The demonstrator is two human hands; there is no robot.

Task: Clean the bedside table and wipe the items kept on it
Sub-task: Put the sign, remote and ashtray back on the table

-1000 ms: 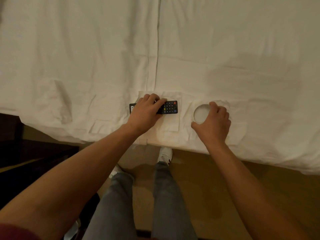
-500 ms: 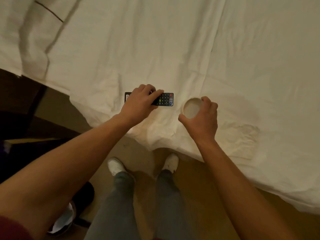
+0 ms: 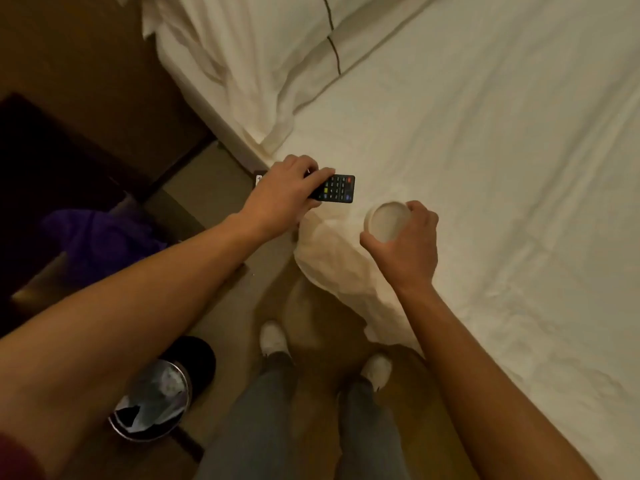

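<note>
Left hand (image 3: 284, 192) gripped the black rectangular remote control (image 3: 337, 188) with coloured buttons, fingers curled over its top, thumb underneath; it sat near frame centre, above the edge of the white-sheeted bed (image 3: 485, 168). Right hand (image 3: 405, 240) wrapped around the small round white cup-like container (image 3: 388, 220), open mouth facing the camera, at 3 o'clock of the remote, just beside it. The container looked lifted off the sheet, though contact was hard to judge at this angle.

Versus 0.5 s ago: the view had swung left. Both hands kept the same grips, and both items had come further off the mattress toward its edge. The crumpled white cloth (image 3: 339, 258) hung over the bed edge at 6 o'clock of the container. A white pillow with a dark piping line (image 3: 277, 64) now showed at 12 o'clock. The dark wooden bedside table (image 3: 52, 161) showed at 9 o'clock, well apart from both hands, with a purple cloth (image 3: 100, 244) at 8 o'clock of the remote. A round metal bin with a plastic liner (image 3: 152, 400) sat on the floor at 7 o'clock, partly behind the left forearm. White shoes (image 3: 273, 337) and grey trouser legs stood at 6 o'clock.
</note>
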